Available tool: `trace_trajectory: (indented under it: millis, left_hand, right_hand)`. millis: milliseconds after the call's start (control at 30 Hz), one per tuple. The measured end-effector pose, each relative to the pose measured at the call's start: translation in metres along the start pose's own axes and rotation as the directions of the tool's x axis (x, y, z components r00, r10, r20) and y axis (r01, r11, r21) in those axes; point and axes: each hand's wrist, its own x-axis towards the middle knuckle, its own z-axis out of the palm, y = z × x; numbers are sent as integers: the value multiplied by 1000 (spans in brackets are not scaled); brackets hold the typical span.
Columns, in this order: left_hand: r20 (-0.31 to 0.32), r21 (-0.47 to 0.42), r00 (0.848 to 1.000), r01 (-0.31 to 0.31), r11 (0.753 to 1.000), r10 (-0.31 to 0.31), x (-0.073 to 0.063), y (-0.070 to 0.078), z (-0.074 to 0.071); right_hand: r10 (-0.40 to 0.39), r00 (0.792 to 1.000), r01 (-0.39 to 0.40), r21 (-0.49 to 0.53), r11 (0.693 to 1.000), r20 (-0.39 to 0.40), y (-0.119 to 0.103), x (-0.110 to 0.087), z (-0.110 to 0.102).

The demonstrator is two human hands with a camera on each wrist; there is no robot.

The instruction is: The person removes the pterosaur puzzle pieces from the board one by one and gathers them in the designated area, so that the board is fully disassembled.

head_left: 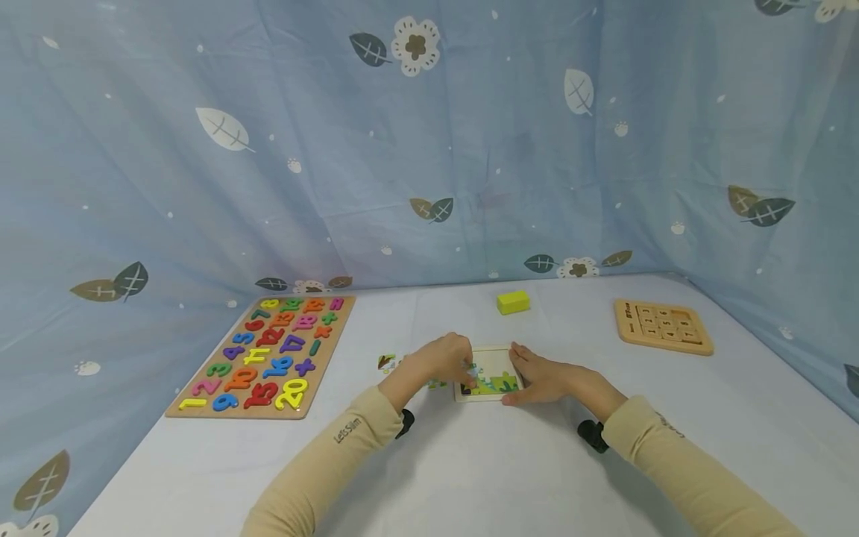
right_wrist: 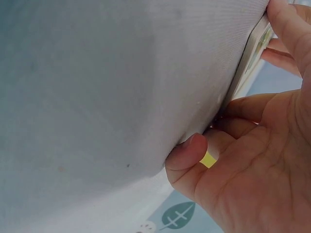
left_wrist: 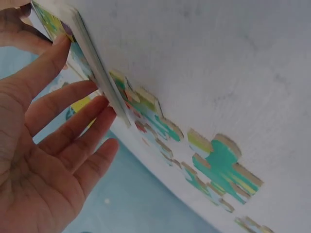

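Observation:
A small jigsaw tray (head_left: 490, 397) with a pale wooden frame lies flat on the table, its lower part filled with green and blue picture pieces. My left hand (head_left: 443, 359) reaches over its left side. In the left wrist view the left thumb (left_wrist: 57, 51) presses on the picture near the frame, while the other fingers spread loosely by the edge. My right hand (head_left: 552, 377) holds the tray's right side, thumb at the near edge and index finger at the far corner. Loose jigsaw pieces (left_wrist: 221, 167) lie left of the tray, partly hidden by the left hand in the head view.
On the left lies a wooden board of colourful numbers (head_left: 262, 358). Behind the tray sits a yellow-green block (head_left: 513, 302). A wooden number tile puzzle (head_left: 663, 327) is at the right. A blue patterned cloth (head_left: 470, 149) hangs behind the white table (head_left: 510, 477).

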Motion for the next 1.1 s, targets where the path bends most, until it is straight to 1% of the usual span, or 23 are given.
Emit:
trace_trajectory:
  millis: [167,400,567,733,1000,1100]
  left_hand:
    - [-19,-7,1000,1,1000,-2,-1,2,1]
    - [-46,16,998,32,999,-31,-3,4,1]
    - [-68,22,998,-3,1000,5,-2,3,0]
    - [-74,26,996,-40,999,42,-1,2,-1]
    - [-86,11,996,-39,999,39,-3,2,-3]
    - [-94,13,994,-48,999,49,-4,1,-3]
  right_hand:
    - [1,1000,-1,-6,1000,-1,1,1,1]
    - [3,1000,-3,-10,1000,-6,1,1,2]
    - [9,1000,-9,-11,1000,-3,1,2,1]
    - [12,1000,-12,-14,1000,-4,1,1,1]
    - [2,1000,-2,-18,1000,-11,0,2,1]
    - [2,1000,-2,-20,1000,-13,0,2,2]
